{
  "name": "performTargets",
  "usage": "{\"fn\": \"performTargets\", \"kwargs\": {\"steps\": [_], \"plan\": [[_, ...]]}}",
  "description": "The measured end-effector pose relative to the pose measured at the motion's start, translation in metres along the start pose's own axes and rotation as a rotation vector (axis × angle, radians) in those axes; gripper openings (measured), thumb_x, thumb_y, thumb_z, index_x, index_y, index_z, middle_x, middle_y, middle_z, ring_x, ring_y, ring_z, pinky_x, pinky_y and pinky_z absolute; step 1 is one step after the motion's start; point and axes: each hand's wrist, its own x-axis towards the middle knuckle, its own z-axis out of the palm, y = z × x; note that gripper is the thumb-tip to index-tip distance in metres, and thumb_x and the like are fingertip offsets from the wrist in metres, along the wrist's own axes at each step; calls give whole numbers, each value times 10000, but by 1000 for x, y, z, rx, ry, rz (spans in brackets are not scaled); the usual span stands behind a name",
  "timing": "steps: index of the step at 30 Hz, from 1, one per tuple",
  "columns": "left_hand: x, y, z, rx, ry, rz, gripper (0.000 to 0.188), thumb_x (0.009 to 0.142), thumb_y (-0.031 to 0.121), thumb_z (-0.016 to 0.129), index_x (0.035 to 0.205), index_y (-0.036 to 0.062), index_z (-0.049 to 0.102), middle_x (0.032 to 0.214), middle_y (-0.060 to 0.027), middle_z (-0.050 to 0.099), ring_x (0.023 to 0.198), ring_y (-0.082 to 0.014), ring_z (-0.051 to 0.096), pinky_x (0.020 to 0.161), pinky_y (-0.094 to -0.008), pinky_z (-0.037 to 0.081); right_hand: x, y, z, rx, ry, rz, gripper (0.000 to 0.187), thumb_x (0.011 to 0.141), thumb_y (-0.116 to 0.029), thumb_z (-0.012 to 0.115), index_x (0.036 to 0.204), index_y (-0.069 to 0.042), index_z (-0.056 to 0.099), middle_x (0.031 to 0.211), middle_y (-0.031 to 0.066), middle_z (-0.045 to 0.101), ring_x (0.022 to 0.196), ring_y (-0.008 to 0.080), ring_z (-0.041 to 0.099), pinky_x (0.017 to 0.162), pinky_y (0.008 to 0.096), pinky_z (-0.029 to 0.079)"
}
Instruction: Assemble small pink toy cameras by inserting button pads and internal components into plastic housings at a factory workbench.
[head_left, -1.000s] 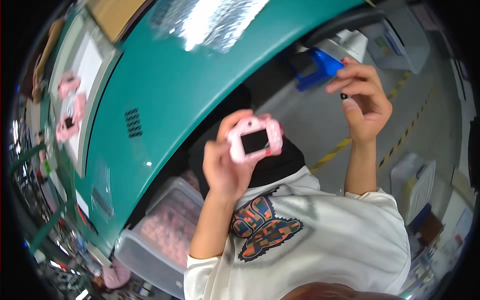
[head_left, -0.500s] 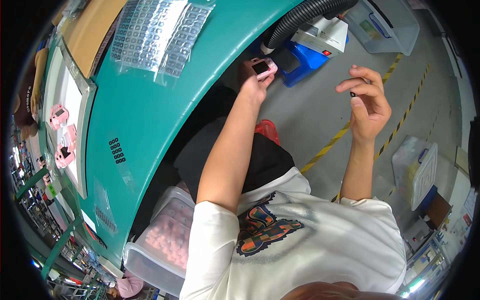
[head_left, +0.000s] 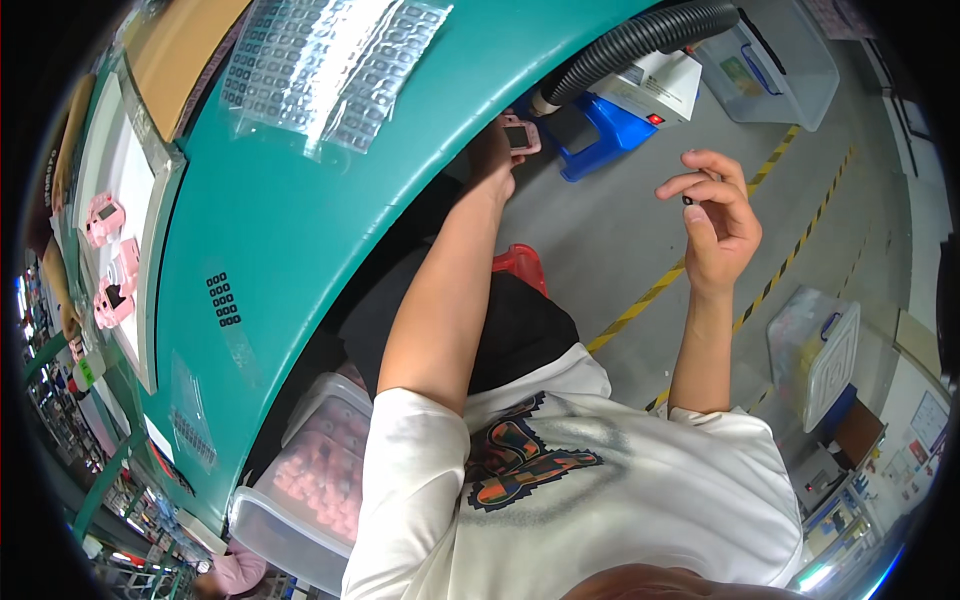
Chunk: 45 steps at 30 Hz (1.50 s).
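Note:
My left hand (head_left: 492, 150) reaches far out along the edge of the teal table (head_left: 300, 210) and grips a small pink toy camera (head_left: 518, 134) close to the mouth of a black corrugated hose (head_left: 640, 38). My right hand (head_left: 715, 215) is raised over the grey floor, and its thumb and fingers pinch a tiny black part (head_left: 688, 200). A clear plastic sheet of small dark parts (head_left: 330, 65) lies on the table to the left of my left hand.
A white tray (head_left: 135, 215) on the table's left holds more pink cameras (head_left: 108, 255). A clear bin of pink parts (head_left: 310, 480) stands under the table by my leg. A blue stool (head_left: 600, 140), white box, clear lidded bins (head_left: 815, 350) and yellow-black floor tape lie to the right.
My left arm has stretched out from in front of my chest toward the hose, carrying the pink camera with it. My right hand has stayed raised with the small black part.

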Motion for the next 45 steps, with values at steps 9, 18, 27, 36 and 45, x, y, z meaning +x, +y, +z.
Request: {"fn": "performTargets", "kwargs": {"steps": [9,18,27,36,45], "plan": [[-153,39,-5,-175,-416,-20,469,898,250,451,1248,8,647,1148,-168,666,955,-257,635,780,-317,525,12,-12,27,-86,-122,-23,205,755,43,679,954,-2,697,1247,208,630,857,253,700,959,423,493],[-279,72,-51,-258,-388,166,493,852,156,433,1274,-37,600,1202,-174,639,1046,-244,608,891,-326,499,32,-83,97,-349,-429,-337,179,659,-15,756,820,-78,714,1105,95,736,768,153,660,1059,477,422],[-300,70,-69,-152,-319,377,500,835,98,434,1298,-32,570,1236,-171,631,1092,-251,622,973,-326,460,29,-116,117,-468,-535,-389,152,646,-23,774,788,-74,749,1055,108,746,780,179,691,1089,564,403],[-311,75,-73,-136,-320,452,485,844,21,426,1307,-27,562,1209,-171,650,1066,-237,627,976,-338,469,33,-143,127,-603,-590,-440,80,686,-9,763,722,-78,745,978,68,754,749,167,666,1079,560,417],[-310,74,-82,23,-271,527,432,870,-9,477,1293,-26,565,1157,-163,678,1007,-218,654,889,-308,514,37,-151,134,-578,-637,-428,59,701,-14,760,714,-71,752,958,63,754,768,172,663,1079,547,422]]}}
